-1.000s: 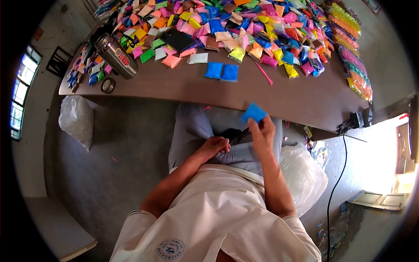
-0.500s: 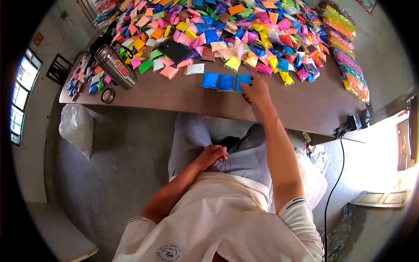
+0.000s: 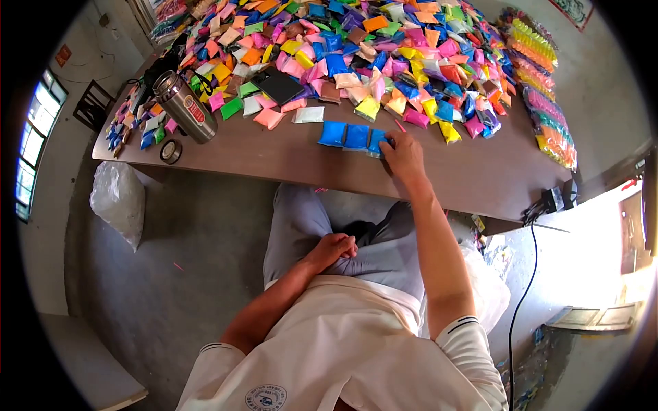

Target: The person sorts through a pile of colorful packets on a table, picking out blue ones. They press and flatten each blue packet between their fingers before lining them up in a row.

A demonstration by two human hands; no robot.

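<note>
Fingers [image 3: 348,246] of left hand [image 3: 331,251]: curled together over gray trousers [image 3: 293,233], nothing visibly held, apparently resting. Left blue packet [image 3: 332,133]: flat on counter [image 3: 480,168]. Middle blue packet [image 3: 356,137]: just beside it, presumably for an even row. Right blue packet [image 3: 375,142]: row's end, beneath right hand [image 3: 406,156], fingers touching, perhaps aligning; pinching or pressing, cannot tell.

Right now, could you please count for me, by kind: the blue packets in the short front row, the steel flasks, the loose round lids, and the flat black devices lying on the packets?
Blue packets in the row: 3 (one partly covered by the right hand)
Steel flask: 1
Round lid: 1
Flat black device: 1
Total: 6
</note>
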